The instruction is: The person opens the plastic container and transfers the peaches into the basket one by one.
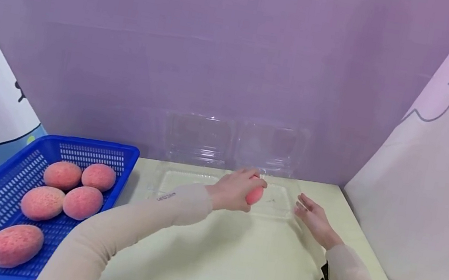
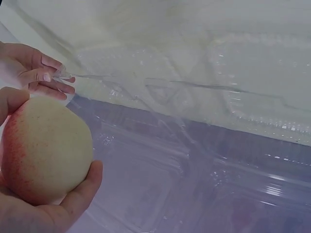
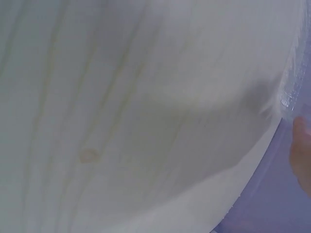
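My left hand [image 1: 234, 192] grips a peach [image 2: 48, 150], cream with a red blush on one side, over the right part of a clear plastic clamshell box [image 1: 274, 203]. The box lies open at the back of the table, its two-panel lid [image 1: 202, 139] standing up against the purple backdrop. At the box's right edge is my right hand [image 1: 315, 219], fingers extended; the left wrist view shows those fingers [image 2: 56, 87] right at a corner of the plastic. Only a few fingertips [image 3: 302, 150] of that hand enter the right wrist view.
A blue perforated basket [image 1: 132, 159] stands at the left with several pinkish peaches [image 1: 82, 203] in it. The pale table [image 1: 264, 275] ends at the purple backdrop [image 1: 239, 53]. Printed panels [image 1: 442, 196] rise at both sides.
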The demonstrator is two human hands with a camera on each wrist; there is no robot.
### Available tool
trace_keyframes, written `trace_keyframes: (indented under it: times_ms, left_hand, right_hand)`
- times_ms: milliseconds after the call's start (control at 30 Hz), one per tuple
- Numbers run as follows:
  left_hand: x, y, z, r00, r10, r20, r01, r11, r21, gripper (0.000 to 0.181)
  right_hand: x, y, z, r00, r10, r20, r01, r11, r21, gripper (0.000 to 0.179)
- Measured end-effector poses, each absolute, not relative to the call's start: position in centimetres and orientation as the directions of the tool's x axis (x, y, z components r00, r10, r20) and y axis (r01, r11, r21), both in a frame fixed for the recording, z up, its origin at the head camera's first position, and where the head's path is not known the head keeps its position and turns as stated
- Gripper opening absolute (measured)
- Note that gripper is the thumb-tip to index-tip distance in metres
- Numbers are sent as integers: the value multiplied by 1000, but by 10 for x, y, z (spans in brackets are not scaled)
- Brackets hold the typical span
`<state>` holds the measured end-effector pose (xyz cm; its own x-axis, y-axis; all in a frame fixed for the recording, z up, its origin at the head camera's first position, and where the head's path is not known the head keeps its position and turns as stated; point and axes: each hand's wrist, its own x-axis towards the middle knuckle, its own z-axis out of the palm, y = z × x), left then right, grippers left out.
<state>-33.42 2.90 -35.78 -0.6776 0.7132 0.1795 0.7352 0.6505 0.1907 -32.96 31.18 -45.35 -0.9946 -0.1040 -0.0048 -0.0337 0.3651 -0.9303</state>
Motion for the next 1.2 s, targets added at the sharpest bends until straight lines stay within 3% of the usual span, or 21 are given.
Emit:
trace_keyframes:
  times_ms: [733,1200]
  left_hand:
    - [-306,-40,-360,-652,701,290,758,617,212,58]
    - [-292,-86,-364,-696,666,269,717,666,207,59]
  right_hand:
    - [-331,314,-456,-994,-113,7,-46,347,-937,65]
    - [-331,315,-452,-991,-135,7,-59,384,-921,66]
